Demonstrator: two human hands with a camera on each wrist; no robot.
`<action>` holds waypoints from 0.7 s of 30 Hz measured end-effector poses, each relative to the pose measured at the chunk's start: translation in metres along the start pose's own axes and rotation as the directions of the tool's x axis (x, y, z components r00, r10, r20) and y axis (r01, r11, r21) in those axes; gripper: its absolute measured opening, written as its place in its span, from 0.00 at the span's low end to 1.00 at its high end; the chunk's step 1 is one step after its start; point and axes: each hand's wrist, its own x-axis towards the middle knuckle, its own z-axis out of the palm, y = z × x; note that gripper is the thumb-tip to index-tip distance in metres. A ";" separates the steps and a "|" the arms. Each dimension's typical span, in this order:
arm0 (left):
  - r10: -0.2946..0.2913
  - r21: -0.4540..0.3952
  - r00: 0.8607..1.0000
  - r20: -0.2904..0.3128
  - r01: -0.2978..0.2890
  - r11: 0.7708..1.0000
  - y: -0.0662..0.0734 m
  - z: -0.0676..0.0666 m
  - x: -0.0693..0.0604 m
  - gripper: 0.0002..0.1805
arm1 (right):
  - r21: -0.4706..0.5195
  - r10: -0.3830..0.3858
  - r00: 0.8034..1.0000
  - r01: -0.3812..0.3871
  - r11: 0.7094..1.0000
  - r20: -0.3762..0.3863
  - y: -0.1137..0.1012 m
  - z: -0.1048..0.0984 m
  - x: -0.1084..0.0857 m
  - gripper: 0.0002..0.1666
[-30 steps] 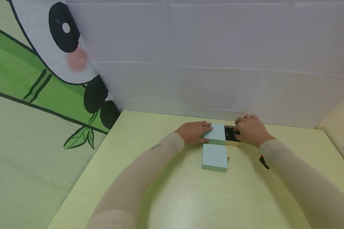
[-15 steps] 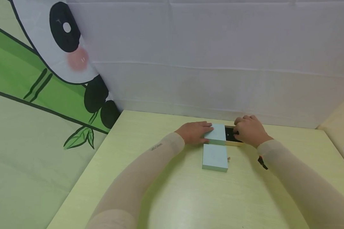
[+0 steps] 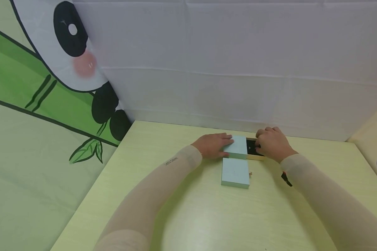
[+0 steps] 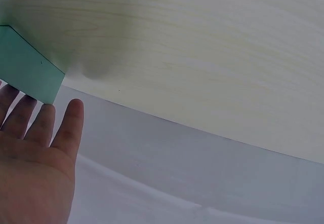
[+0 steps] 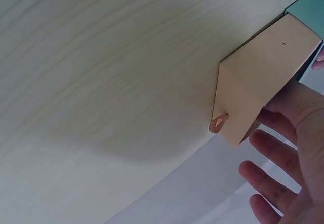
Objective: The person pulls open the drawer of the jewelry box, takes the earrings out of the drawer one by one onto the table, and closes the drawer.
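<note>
My left hand [image 3: 212, 145] rests, fingers straight, on the far light-blue box [image 3: 237, 144] upon the counter [image 3: 191, 219]; my right hand [image 3: 272, 143] reaches into its drawer [image 5: 268, 64] at right, its grip hidden. Probably light, stiff cardboard, best pulled by the tab [image 5: 217, 124].

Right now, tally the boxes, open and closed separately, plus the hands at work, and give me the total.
Open box, with its drawer sticking out: 1
Closed box: 1
Hands, the left hand and the right hand: 2
Total: 4
</note>
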 end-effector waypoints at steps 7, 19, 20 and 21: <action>0.006 -0.004 1.000 -0.014 -0.006 1.000 0.001 -0.002 -0.002 0.42 | 0.002 0.009 1.000 -0.009 1.000 0.006 0.001 0.003 0.003 0.05; -0.010 -0.009 1.000 0.006 0.010 1.000 0.004 -0.004 -0.002 0.42 | -0.021 -0.011 1.000 0.011 1.000 -0.013 0.002 0.005 0.000 0.12; -0.011 -0.011 1.000 0.008 0.011 1.000 0.004 -0.004 -0.002 0.42 | -0.018 -0.014 1.000 0.013 1.000 -0.016 0.002 0.005 0.000 0.12; -0.011 -0.013 1.000 0.008 0.012 1.000 0.004 -0.004 -0.002 0.42 | -0.015 -0.016 1.000 0.016 1.000 -0.020 0.002 0.005 0.000 0.12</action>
